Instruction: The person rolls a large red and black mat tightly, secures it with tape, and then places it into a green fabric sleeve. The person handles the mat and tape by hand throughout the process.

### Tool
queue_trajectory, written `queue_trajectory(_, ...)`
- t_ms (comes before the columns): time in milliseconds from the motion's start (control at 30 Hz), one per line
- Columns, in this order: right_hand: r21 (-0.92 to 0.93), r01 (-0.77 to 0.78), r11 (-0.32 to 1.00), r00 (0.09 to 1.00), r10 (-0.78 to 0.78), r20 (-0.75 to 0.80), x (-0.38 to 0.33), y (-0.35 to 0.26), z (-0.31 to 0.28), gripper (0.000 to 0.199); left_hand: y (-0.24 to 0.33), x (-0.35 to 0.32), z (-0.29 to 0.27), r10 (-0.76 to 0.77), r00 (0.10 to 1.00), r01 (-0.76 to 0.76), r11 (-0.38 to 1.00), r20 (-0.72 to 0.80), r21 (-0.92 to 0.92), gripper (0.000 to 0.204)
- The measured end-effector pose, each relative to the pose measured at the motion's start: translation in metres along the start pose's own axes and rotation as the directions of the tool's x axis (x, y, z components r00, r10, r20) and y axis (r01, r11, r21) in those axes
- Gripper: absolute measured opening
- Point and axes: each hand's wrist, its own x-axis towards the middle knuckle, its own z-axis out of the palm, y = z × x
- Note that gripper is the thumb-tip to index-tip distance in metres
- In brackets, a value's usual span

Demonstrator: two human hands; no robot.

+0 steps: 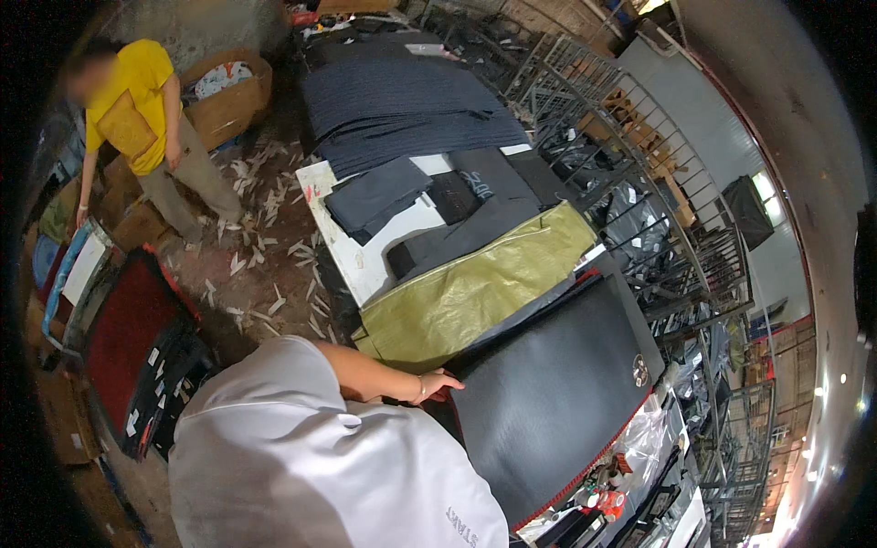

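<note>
A large black mat (548,393) with red edging and a small round emblem in one corner lies over the table in front of me. My left hand (438,384) reaches to the mat's near left corner, its fingers bent round the edge. A strip of red shows beside the fingertips. My right hand is out of sight, and my white shirt covers much of the lower left. Just beyond the mat, a yellow-green woven plastic sheet (475,283) drapes over the tabletop.
Dark ribbed mats (402,105) are stacked at the far end, near folded dark pieces (379,196). A metal rack (676,219) runs along the right. White scraps (265,242) litter the floor. A person in yellow (137,110) stands at upper left, near a cardboard box (233,110).
</note>
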Motion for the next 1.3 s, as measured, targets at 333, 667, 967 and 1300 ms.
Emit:
queue_trajectory(333, 0.517, -0.019, 0.856, 1.0, 0.009, 0.022, -0.032, 0.042, -0.094, 0.063, 0.019, -0.089, 0.155, 0.202, 0.969, -0.141, 0.926, 0.144, -0.351, 0.063)
queue_trajectory(667, 0.673, 0.027, 0.739, 0.998, 0.017, -0.059, -0.06, 0.07, -0.157, 0.063, 0.057, -0.094, 0.211, 0.318, 0.899, -0.143, 0.862, 0.3, -0.486, 0.049)
queue_trajectory(967, 0.836, 0.229, 0.499, 0.973, -0.113, -0.2, -0.07, 0.018, -0.179, 0.034, -0.003, -0.079, 0.15, 0.225, 0.97, -0.24, 0.813, -0.095, -0.53, 0.025)
queue_trajectory(1300, 0.766, 0.236, 0.598, 0.937, -0.35, -0.015, -0.054, -0.076, -0.168, 0.058, -0.086, -0.068, 0.138, 0.179, 0.793, -0.456, 0.808, 0.582, 0.374, 0.038)
